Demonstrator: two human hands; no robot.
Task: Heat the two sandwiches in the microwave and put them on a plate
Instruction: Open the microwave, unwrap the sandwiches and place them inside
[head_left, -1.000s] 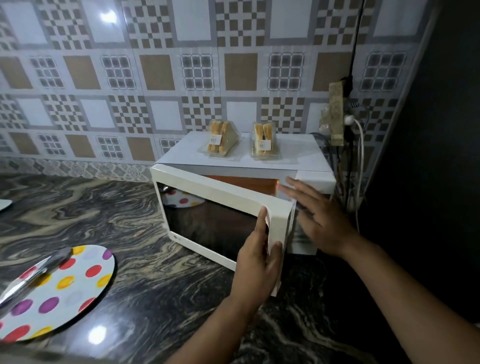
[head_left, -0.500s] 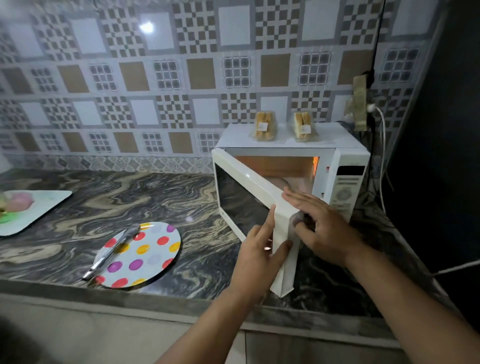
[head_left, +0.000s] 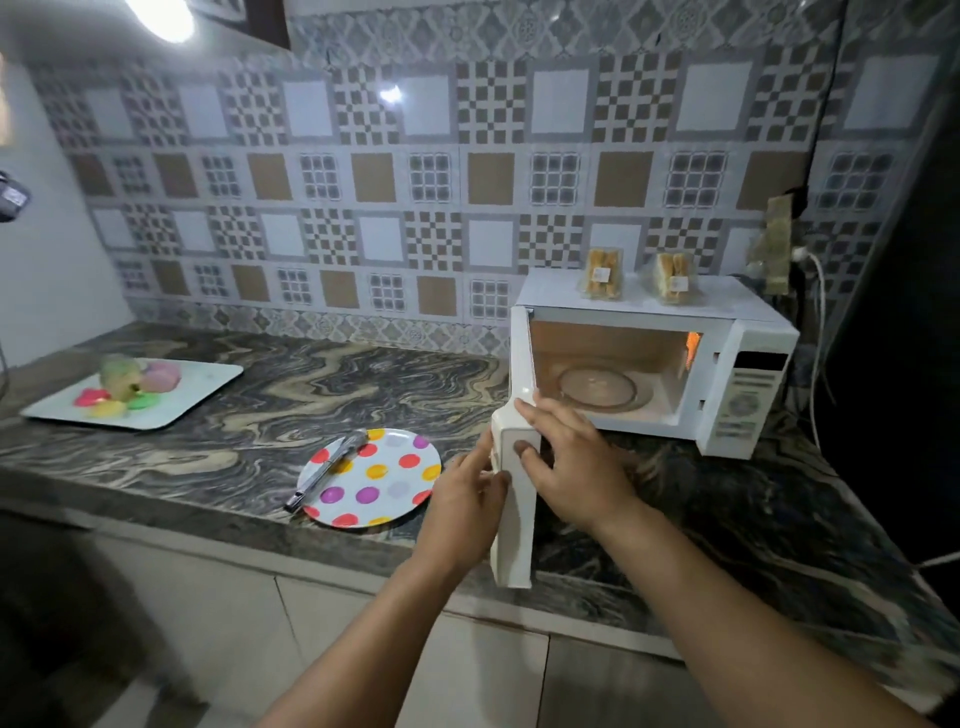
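**Door Swung Wide, Cavity Ready**

Now that the door has swung from half-shut a moment ago to fully open, edge-on toward me, the microwave (head_left: 727, 332) on the counter (head_left: 311, 384) shows its lit cavity and bare glass turntable (head_left: 597, 387), so I judge the opening step nearly done and loading comes next. My door (head_left: 511, 499) stands upright, its long edge running from the hinge toward me. Left of it lies the spotted plate (head_left: 384, 478), a pair of tongs (head_left: 324, 470) resting across its rim. My right hand (head_left: 571, 467) curls over the door's free edge, thumb pressed on it, gripping; my left hand (head_left: 465, 493) touches the outer face, fingers fairly straight. Both sandwiches (head_left: 602, 273) sit wrapped atop the microwave, well apart from my hands, standing on edge, long axes upright, cut faces toward me.
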